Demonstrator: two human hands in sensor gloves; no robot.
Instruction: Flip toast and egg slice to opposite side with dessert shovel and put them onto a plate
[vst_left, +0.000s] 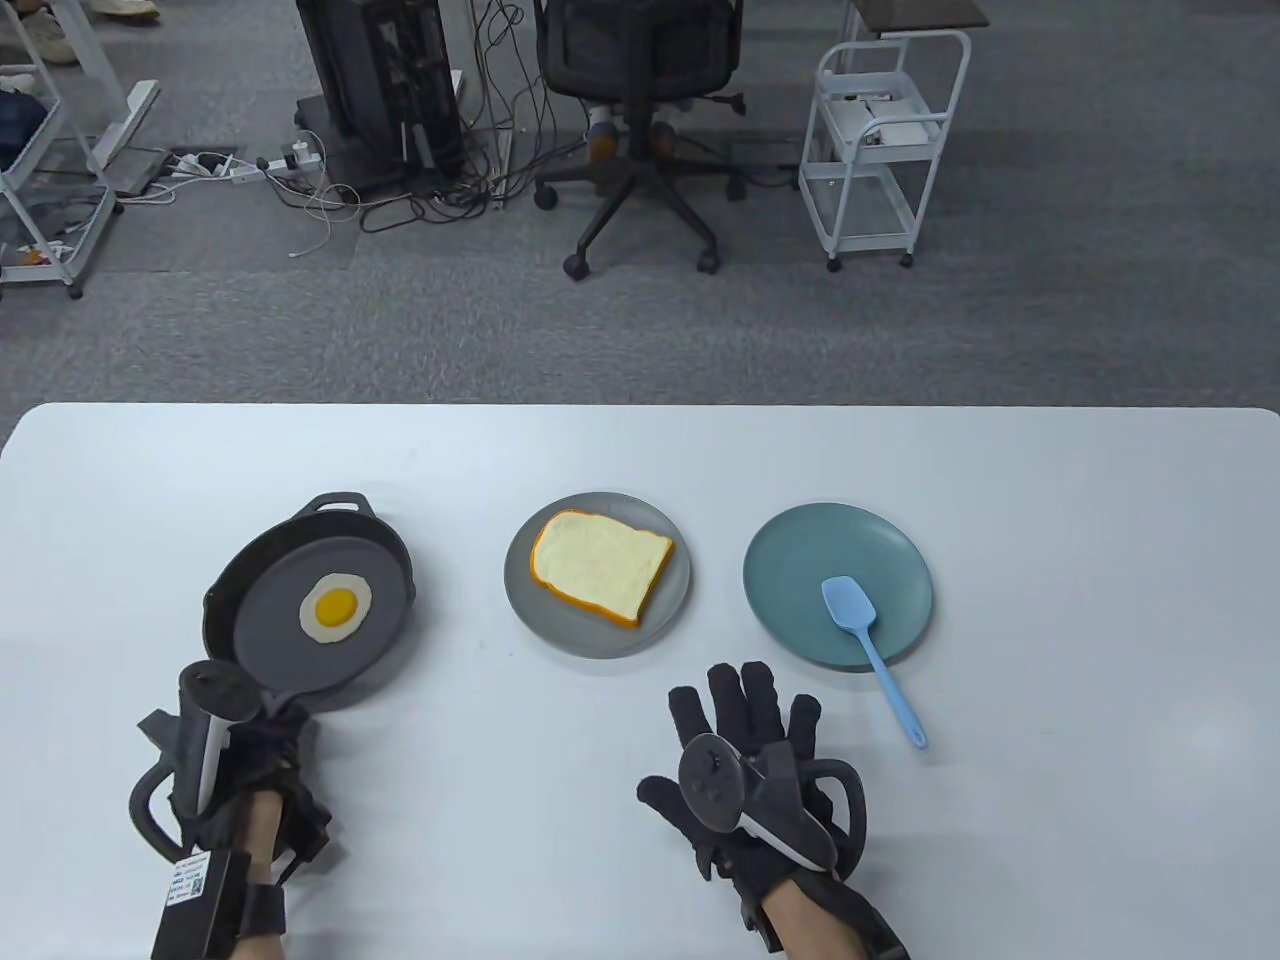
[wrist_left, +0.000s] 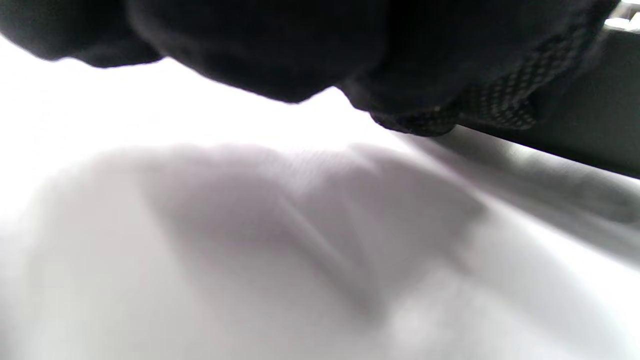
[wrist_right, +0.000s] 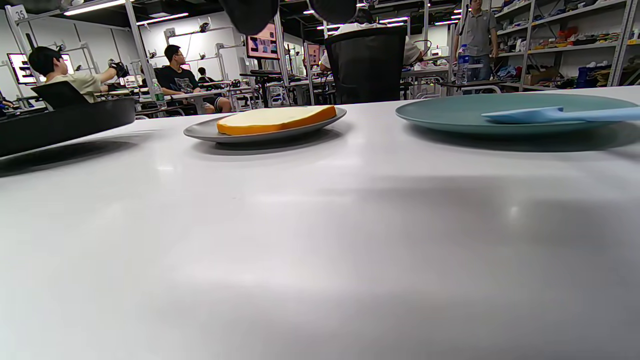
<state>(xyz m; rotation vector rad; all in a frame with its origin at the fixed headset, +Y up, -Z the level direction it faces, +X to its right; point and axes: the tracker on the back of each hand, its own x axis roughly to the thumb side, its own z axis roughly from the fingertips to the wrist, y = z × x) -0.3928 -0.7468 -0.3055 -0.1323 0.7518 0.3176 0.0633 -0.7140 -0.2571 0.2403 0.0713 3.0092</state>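
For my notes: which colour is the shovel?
Light blue shovel, best in the table view.

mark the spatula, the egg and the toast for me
spatula (vst_left: 848, 603): table view, on its blue blade.
egg (vst_left: 336, 604): table view, on the yolk.
toast (wrist_right: 275, 118): right wrist view, on its orange crust edge.

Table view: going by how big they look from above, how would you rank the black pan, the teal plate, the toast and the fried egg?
1. Black pan, handle aside.
2. Teal plate, somewhat smaller than the pan.
3. Toast.
4. Fried egg, clearly smallest.
All lie about equally far from the camera, so the order seems fair.
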